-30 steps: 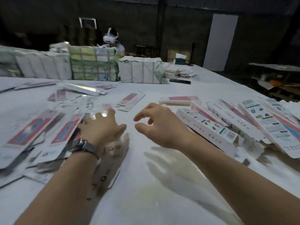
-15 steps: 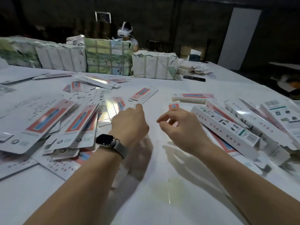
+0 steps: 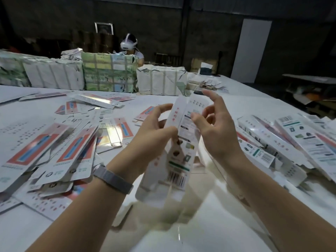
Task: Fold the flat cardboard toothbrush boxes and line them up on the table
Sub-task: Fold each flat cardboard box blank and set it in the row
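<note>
A flat white toothbrush box (image 3: 179, 151) with a barcode and small pictures stands almost upright above the table, between my hands. My left hand (image 3: 154, 130) pinches its left edge near the middle. My right hand (image 3: 216, 130) is at its right edge near the top, fingers spread and partly curled, thumb on the printed face. A loose heap of flat boxes (image 3: 60, 148) with red and blue prints covers the table on the left. Folded boxes (image 3: 283, 146) lie side by side on the right.
The white table (image 3: 218, 224) stretches far ahead. Wrapped bundles (image 3: 109, 73) stand in a row at the far side, with a person wearing a white headset (image 3: 129, 44) behind them. Scattered flat boxes (image 3: 98, 101) lie in the middle distance.
Both hands were low over the table with nothing in them. Now they have risen and hold a flat box upright between them.
</note>
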### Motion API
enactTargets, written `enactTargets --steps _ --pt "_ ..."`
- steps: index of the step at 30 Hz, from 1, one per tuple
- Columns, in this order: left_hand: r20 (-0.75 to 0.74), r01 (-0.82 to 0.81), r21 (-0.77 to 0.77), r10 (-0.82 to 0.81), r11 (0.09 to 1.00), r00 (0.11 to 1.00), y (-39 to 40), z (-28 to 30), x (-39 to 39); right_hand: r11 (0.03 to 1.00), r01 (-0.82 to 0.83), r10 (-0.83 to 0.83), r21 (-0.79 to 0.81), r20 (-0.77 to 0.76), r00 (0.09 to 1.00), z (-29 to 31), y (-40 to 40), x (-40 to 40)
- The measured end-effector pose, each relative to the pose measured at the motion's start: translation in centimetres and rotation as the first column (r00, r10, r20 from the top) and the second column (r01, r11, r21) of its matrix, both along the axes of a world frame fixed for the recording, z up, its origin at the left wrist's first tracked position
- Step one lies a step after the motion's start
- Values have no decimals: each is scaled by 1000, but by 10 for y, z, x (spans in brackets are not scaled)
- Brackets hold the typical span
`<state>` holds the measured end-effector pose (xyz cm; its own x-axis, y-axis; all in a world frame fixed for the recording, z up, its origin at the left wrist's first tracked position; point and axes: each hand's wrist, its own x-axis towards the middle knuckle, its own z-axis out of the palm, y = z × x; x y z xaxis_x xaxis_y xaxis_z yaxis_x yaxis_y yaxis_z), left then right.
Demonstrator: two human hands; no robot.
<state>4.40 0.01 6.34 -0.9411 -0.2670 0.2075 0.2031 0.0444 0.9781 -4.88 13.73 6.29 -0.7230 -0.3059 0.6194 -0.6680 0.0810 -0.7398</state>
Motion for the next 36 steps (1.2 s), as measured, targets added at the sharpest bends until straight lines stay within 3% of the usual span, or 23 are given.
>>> enactTargets --steps 2,6,9,11,13,16,18,21,26,28,31,36 --pt "-6 113 54 -113 992 994 5 -3 -1 997 67 -66 26 -44 997 2 4 -4" --pt "-59 196 113 -191 974 980 12 -7 -1 984 159 -142 84 -175 974 5 6 -4" --pt "-162 405 330 -371 853 914 20 -10 -1 986 119 -101 116 -152 983 5 6 -1" --pt "-144 454 359 -432 815 890 23 -11 -3 992 30 -22 124 -63 998 3 6 4" --pt "-95 426 274 -417 862 904 26 -14 -6 991 -100 94 84 71 993 2 7 6" --pt "-45 147 94 -144 985 989 28 -17 -9 962 -271 270 -25 213 939 4 7 7" --pt "-97 0 101 10 995 995 26 -20 -9 948 -304 319 -95 243 916 4 8 6" --pt "-131 -33 153 53 988 990 23 -23 -7 966 -243 255 -82 193 947 1 9 4" --pt "-130 61 196 -36 979 991 27 -16 -4 994 44 -26 98 -176 984 -3 7 2" --pt "-140 177 284 -142 942 980 27 -14 -3 984 109 -76 143 -220 973 -4 7 3" --pt "-77 296 389 -289 872 954 29 -16 -1 987 95 -79 128 -127 989 -4 6 3" --pt "85 310 316 -352 897 932 30 -19 1 1000 28 -29 7 136 990 -1 1 11"
